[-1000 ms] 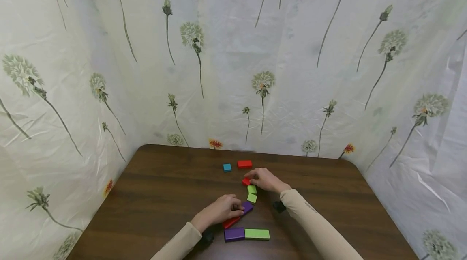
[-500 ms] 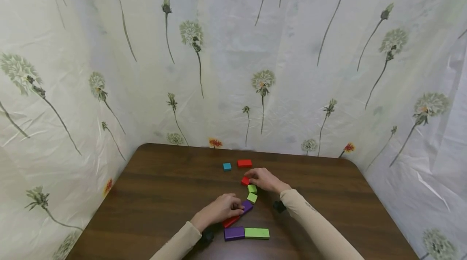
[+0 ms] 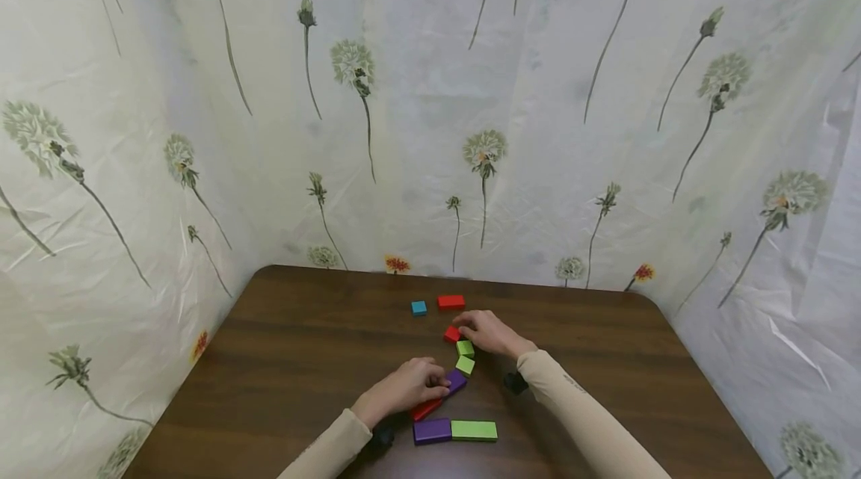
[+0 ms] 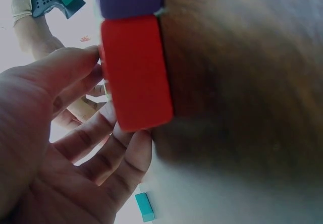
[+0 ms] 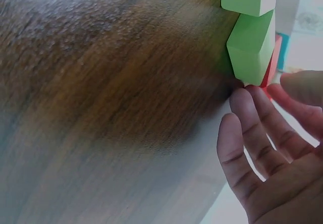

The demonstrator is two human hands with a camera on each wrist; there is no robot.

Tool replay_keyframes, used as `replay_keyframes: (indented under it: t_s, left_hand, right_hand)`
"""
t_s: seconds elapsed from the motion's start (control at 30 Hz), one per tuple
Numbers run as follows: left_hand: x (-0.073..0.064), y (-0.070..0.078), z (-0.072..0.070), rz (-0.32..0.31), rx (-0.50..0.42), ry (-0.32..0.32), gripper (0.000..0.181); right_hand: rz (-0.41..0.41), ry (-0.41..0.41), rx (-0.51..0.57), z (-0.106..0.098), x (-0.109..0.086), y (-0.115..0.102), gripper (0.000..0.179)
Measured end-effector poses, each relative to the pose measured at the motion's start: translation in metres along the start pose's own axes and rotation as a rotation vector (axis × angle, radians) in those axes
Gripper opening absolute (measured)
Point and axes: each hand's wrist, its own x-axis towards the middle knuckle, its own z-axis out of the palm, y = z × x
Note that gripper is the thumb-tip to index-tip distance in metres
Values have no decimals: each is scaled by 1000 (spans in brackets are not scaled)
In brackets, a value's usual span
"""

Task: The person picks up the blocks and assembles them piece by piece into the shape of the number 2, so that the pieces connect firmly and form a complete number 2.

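My left hand (image 3: pixel 406 387) rests at a red block (image 4: pixel 136 72) and the purple block (image 3: pixel 457 380) that meets its end. In the left wrist view the thumb touches the red block's edge, and fingertips touch its near end. Beyond the purple block, two light green blocks (image 3: pixel 465 365) continue a curved row. At the row's far end, my right hand (image 3: pixel 494 333) pinches a small red block (image 3: pixel 451 334) between thumb and index finger. The right wrist view shows only slivers of that block behind a green block (image 5: pixel 252 50).
Near the front, a purple block (image 3: pixel 432 432) and a long light green block (image 3: pixel 474 430) lie end to end. Farther back are a blue block (image 3: pixel 419 308) and a red block (image 3: pixel 451 303). A floral curtain (image 3: pixel 417 128) hangs behind the wooden table (image 3: pixel 303 329).
The small red block at my right fingertips has shifted slightly to the left, and the green block beside it has turned a little. My left hand stays in place.
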Motion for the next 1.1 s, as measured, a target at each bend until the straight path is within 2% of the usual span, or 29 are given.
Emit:
replay_keyframes:
  t_s: [0.2, 0.37, 0.53, 0.8, 1.1]
  left_hand:
    - [0, 0, -1, -18, -8, -17, 7]
    - [0, 0, -1, -29, -6, -17, 8]
    - [1, -1, 0, -32, -4, -17, 8]
    - [0, -1, -1, -42, 2, -25, 8]
    - [1, -2, 0, -28, 0, -23, 8]
  right_hand:
    - [34, 9, 5, 1, 1, -4, 30]
    - [31, 10, -29, 2, 3, -6, 38]
    - [34, 16, -73, 2, 5, -8, 35]
    - [61, -4, -60, 2, 5, -7, 32]
    - [71, 53, -27, 0, 1, -7, 27]
